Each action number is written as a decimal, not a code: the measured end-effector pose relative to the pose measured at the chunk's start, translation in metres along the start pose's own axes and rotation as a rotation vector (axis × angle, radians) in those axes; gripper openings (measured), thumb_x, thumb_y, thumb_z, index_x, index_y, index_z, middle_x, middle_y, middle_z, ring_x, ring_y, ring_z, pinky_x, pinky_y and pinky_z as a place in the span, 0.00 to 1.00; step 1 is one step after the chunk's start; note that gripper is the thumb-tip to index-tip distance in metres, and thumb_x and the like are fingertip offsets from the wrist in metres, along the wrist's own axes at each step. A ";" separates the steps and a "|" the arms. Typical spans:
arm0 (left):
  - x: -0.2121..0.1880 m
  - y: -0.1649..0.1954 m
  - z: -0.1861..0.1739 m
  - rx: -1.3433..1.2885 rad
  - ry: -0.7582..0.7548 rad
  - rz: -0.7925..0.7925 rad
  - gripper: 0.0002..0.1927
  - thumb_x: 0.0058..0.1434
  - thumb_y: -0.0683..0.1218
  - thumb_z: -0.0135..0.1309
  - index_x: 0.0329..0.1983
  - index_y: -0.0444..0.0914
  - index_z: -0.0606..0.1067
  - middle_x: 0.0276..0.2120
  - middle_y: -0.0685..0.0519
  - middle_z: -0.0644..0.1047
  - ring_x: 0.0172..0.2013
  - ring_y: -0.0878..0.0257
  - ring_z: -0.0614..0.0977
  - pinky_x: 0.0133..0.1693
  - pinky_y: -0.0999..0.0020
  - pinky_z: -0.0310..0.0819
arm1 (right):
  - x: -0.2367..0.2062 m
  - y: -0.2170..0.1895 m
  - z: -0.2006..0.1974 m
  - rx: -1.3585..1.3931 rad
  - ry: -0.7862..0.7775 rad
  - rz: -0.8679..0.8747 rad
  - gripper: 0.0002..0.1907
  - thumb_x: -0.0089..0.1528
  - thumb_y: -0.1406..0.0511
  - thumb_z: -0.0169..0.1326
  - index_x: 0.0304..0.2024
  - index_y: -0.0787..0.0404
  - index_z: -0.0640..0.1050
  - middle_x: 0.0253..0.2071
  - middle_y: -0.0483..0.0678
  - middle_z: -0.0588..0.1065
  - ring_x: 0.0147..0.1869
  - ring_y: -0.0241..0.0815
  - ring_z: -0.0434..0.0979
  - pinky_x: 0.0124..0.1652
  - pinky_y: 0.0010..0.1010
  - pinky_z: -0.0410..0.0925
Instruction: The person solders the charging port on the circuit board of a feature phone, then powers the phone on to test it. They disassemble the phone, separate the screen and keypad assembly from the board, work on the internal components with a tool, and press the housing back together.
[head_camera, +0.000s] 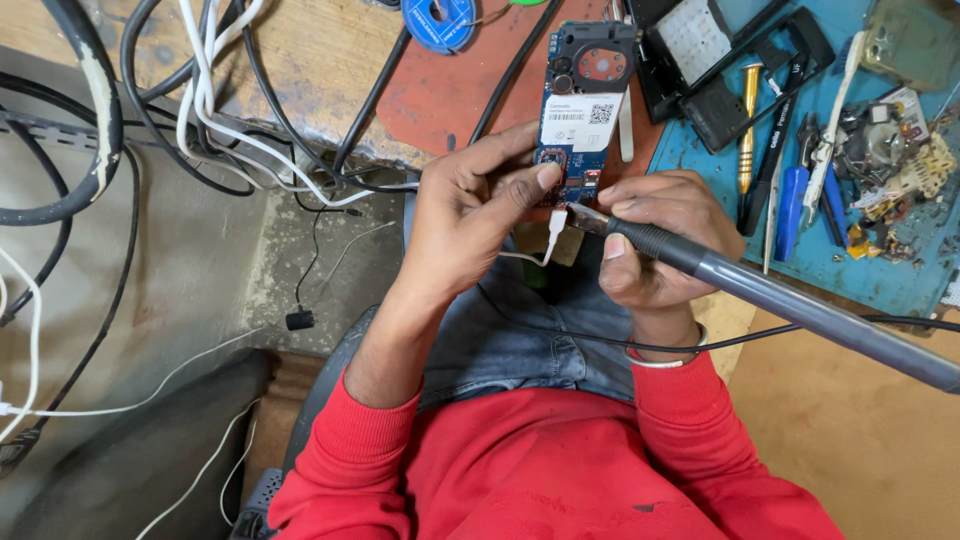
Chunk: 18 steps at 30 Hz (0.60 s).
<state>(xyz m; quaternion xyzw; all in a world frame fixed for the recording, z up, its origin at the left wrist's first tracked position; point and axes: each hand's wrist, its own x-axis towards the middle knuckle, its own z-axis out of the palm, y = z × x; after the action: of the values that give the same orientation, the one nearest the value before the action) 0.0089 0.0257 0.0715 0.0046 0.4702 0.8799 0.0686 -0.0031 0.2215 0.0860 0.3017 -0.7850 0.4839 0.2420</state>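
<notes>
Both hands met at the bench edge. Left hand (470, 215) pinched the lower end of a blue circuit board (580, 110), thumb pressed on its face. Right hand (655, 235) closed its fingers round a soldering iron (760, 290), tip touching the board's bottom edge. Tools (790, 190) lay on a blue mat (860, 270) nearby.

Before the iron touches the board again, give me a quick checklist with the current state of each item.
1. Circuit board held firm: ok, left hand grips its lower end, thumb on its face.
2. Soldering iron gripped: ok, right hand wraps the handle.
3. Tip at the board's lower edge: ok, beside the white cable plug.
4. Left thumb clear of tip: not ok, very close.
5. Iron cord clear: not ok, crosses the lap.
6. Tip heated or tinned: cannot tell.
</notes>
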 end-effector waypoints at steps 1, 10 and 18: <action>0.000 0.000 0.000 -0.009 -0.005 0.000 0.21 0.73 0.39 0.55 0.67 0.30 0.71 0.50 0.50 0.82 0.48 0.67 0.83 0.48 0.72 0.84 | 0.000 -0.001 0.000 -0.004 -0.001 -0.002 0.13 0.68 0.60 0.58 0.41 0.65 0.73 0.37 0.53 0.79 0.40 0.48 0.85 0.44 0.34 0.75; 0.000 0.000 0.000 -0.017 0.004 0.001 0.20 0.73 0.38 0.54 0.67 0.30 0.71 0.51 0.49 0.82 0.50 0.66 0.84 0.49 0.71 0.84 | 0.003 -0.001 0.001 -0.031 -0.026 -0.025 0.14 0.67 0.59 0.57 0.41 0.65 0.73 0.37 0.54 0.78 0.41 0.49 0.84 0.44 0.36 0.76; 0.000 -0.002 0.001 -0.022 0.016 0.009 0.20 0.73 0.38 0.55 0.67 0.29 0.71 0.51 0.49 0.82 0.50 0.66 0.84 0.50 0.70 0.85 | 0.005 -0.002 0.002 -0.062 -0.038 -0.035 0.13 0.67 0.61 0.57 0.41 0.65 0.73 0.36 0.54 0.78 0.41 0.50 0.84 0.43 0.36 0.76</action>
<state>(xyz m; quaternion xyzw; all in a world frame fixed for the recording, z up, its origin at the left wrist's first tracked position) 0.0094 0.0278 0.0701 -0.0009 0.4610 0.8853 0.0608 -0.0057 0.2178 0.0900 0.3170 -0.7987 0.4490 0.2448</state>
